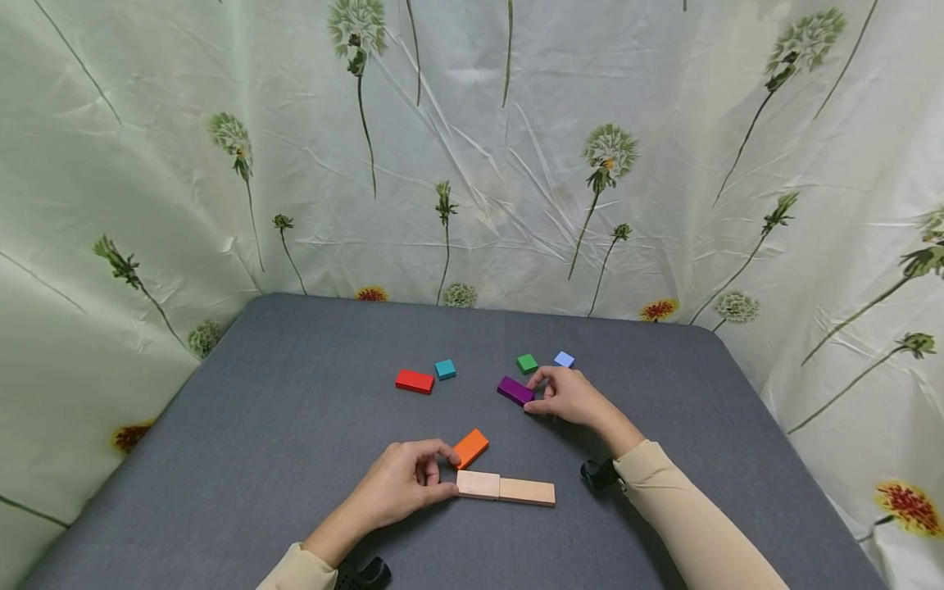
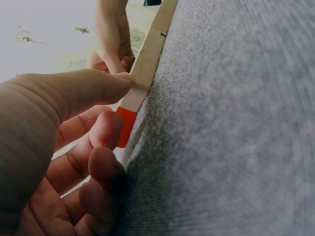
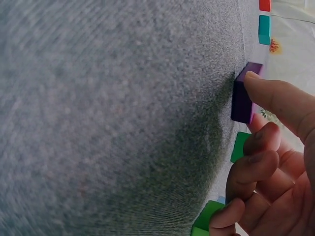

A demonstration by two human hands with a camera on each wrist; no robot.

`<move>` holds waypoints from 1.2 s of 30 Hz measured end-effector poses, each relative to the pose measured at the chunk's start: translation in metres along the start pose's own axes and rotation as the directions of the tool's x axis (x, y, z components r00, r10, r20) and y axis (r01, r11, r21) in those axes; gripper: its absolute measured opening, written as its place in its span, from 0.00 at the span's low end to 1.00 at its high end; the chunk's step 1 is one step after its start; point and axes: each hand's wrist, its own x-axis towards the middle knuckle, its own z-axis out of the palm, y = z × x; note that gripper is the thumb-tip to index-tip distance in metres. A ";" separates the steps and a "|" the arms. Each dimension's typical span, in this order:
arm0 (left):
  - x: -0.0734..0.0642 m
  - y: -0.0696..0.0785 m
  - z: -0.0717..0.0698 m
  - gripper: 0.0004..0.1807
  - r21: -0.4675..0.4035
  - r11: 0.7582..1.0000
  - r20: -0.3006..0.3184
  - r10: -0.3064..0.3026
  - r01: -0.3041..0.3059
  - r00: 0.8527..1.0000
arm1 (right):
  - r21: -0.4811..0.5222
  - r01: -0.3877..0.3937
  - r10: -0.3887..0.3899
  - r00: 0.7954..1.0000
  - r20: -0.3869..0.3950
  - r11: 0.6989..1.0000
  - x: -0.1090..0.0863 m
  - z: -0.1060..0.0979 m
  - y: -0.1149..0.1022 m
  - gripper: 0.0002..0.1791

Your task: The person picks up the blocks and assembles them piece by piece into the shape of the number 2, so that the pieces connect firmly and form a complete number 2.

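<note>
My left hand (image 1: pixel 401 482) is at the left end of a plain wooden block (image 1: pixel 478 484), thumb and index finger at its corners. A second plain wooden block (image 1: pixel 527 492) continues the row, end to end. An orange block (image 1: pixel 470 448) lies slantwise just behind, close to the left index fingertip. My right hand (image 1: pixel 571 397) pinches the right end of a purple block (image 1: pixel 515 391) between thumb and index finger. In the right wrist view the purple block (image 3: pixel 243 96) seems to be on or just above the cloth; the other fingers curl beside it.
Red (image 1: pixel 415 382) and teal (image 1: pixel 445 369) blocks lie at the back, left of the purple one. Green (image 1: pixel 527 364) and light blue (image 1: pixel 564 359) blocks are behind the right hand. Another green block (image 3: pixel 206 216) shows in the right wrist view. A flowered curtain (image 1: pixel 472 164) borders the grey table (image 1: pixel 258 459).
</note>
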 end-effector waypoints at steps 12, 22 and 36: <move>0.001 -0.001 0.000 0.14 0.015 1.000 0.002 0.006 -0.006 1.000 | -0.004 0.054 -0.054 0.998 0.025 0.999 0.001 -0.001 -0.001 0.14; 0.001 -0.001 0.000 0.14 0.019 1.000 0.004 0.008 -0.008 1.000 | -0.004 0.084 -0.083 0.994 0.074 0.996 0.000 -0.003 -0.003 0.16; 0.001 0.000 -0.001 0.14 0.034 0.999 0.003 -0.001 0.001 1.000 | -0.001 0.073 -0.073 0.996 0.052 0.997 0.002 -0.004 0.000 0.14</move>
